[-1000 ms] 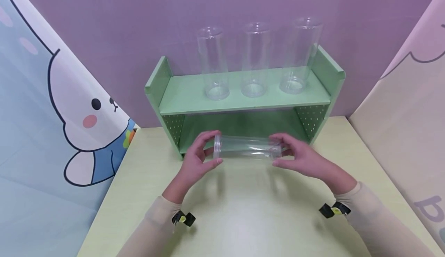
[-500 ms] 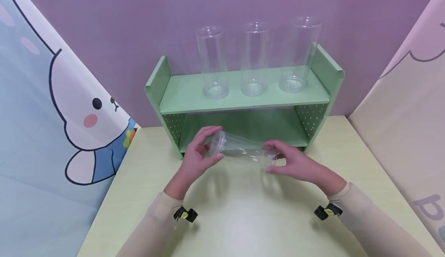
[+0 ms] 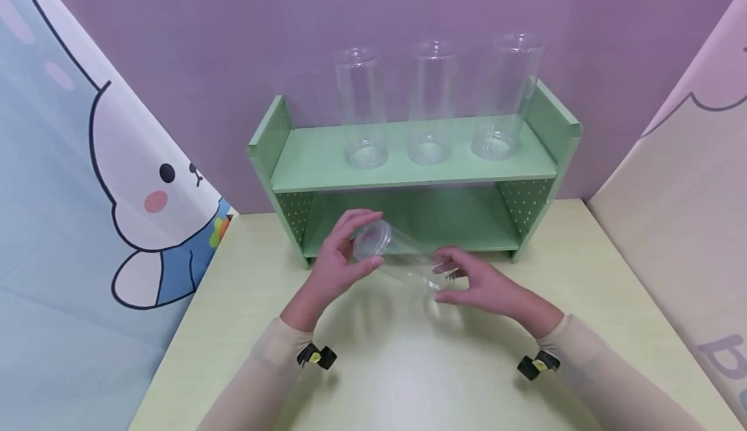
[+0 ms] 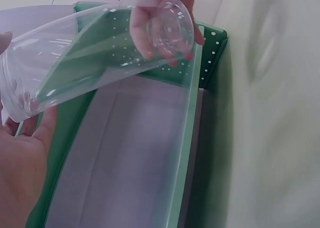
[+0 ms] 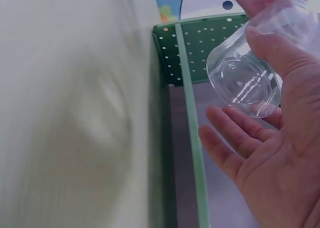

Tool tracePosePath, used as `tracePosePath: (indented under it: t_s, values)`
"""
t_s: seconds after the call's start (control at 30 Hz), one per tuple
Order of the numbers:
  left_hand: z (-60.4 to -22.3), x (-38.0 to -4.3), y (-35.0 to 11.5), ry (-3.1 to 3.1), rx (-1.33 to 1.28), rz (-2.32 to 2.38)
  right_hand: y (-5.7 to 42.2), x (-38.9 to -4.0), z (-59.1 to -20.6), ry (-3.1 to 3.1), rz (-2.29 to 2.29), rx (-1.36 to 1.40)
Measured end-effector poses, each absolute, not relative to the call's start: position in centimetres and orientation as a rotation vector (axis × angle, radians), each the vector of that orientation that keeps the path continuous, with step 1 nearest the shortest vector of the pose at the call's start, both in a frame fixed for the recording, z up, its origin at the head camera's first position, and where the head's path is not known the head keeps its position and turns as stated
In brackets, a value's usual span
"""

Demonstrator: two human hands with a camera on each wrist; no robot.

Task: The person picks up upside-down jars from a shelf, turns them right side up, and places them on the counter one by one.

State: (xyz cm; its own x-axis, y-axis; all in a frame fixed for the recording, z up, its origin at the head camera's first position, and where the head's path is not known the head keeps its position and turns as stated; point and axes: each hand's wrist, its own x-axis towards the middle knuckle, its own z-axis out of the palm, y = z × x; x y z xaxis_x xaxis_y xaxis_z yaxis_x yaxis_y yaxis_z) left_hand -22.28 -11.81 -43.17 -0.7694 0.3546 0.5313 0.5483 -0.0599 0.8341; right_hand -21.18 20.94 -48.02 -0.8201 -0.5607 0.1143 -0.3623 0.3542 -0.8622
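Note:
A tall clear plastic cylinder [image 3: 405, 266] is held slanted between both hands in front of the shelf, above the table. My left hand [image 3: 340, 256] grips its ringed end, which is the higher one, fingers over the top and thumb below. Around the lower end curl the thumb and fingers of my right hand [image 3: 481, 283]. In the right wrist view, the round base of the cylinder [image 5: 245, 85] faces the camera, beside the right thumb. The left wrist view shows the see-through wall of the cylinder [image 4: 80, 53] stretching from one hand to the other.
A green two-tier shelf [image 3: 315, 165] stands at the back of the pale table [image 3: 408, 379]. Three similar clear cylinders stand upright on its upper board: left [image 3: 362, 107], middle [image 3: 432, 104] and right [image 3: 504, 100]. A purple backdrop [image 3: 262, 29] rises behind.
The cylinder has gone from nearly level to slanted, its right end lower and nearer me. My right hand has moved left and down with that end; the left hand has shifted slightly right.

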Motion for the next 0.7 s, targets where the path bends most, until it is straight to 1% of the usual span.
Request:
tracePosePath:
  t_s: [0.23,0.43,0.7]
  values:
    - [-42.7,-22.5,-11.4,-2.086,-1.002,-1.943,20.0,-21.3,-49.2,2.384,-1.495,-0.818]
    - [-41.8,-22.6,-10.7,-2.194,-1.05,-1.828,19.1,-21.1,-50.0,2.396,-1.496,-0.81]
    - [-41.0,-22.5,-9.8,-2.269,-1.134,-1.683,18.3,-21.0,-51.0,2.399,-1.483,-0.883]
